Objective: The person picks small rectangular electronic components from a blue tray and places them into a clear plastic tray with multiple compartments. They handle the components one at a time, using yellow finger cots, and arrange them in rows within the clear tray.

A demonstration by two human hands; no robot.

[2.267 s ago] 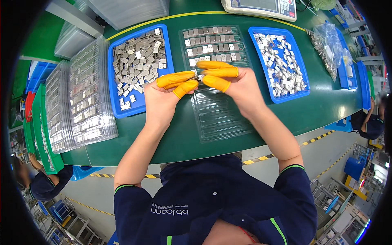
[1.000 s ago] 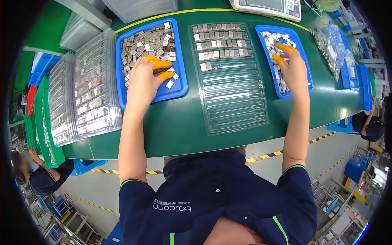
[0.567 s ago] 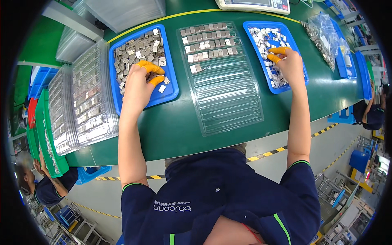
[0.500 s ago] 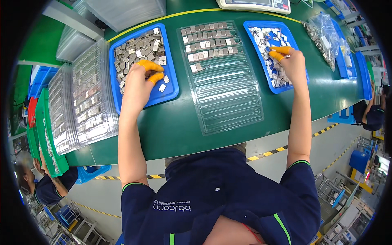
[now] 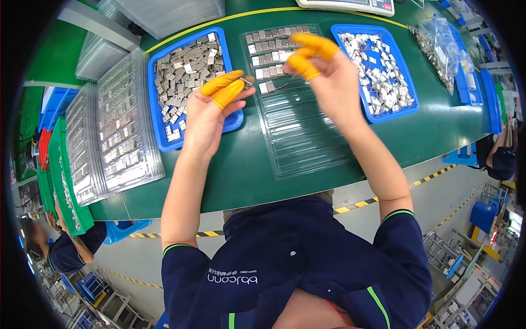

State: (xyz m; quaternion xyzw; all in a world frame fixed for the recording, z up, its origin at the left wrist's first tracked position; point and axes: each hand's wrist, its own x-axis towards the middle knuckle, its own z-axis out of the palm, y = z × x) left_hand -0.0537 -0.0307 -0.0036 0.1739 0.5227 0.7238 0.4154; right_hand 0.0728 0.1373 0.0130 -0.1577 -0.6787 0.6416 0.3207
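My left hand (image 5: 211, 104), with yellow finger cots on thumb and forefinger, pinches a small metal USB plug (image 5: 247, 81) over the right edge of a blue tray (image 5: 236, 122) heaped with similar plugs (image 5: 181, 71). To its right, my right hand (image 5: 329, 71), also in yellow cots, hovers over the clear plastic blister tray (image 5: 307, 148). Its fingertips are smeared by motion, so whether they hold anything is unclear. Rows of USB plugs (image 5: 268, 86) fill the far slots of the blister tray, partly hidden by this hand.
A second blue tray (image 5: 413, 101) holds small white pieces (image 5: 383, 82), some with thin wires. Stacked blister trays (image 5: 129, 137) stand at left. A scale (image 5: 350, 5) sits at the back, and a clear bag (image 5: 435, 44) lies at right. Other people work at both sides.
My left hand has lifted out of the tray of plugs and moved right, with a plug in its fingers. My right hand has left the tray of white pieces and swung left over the blister tray.
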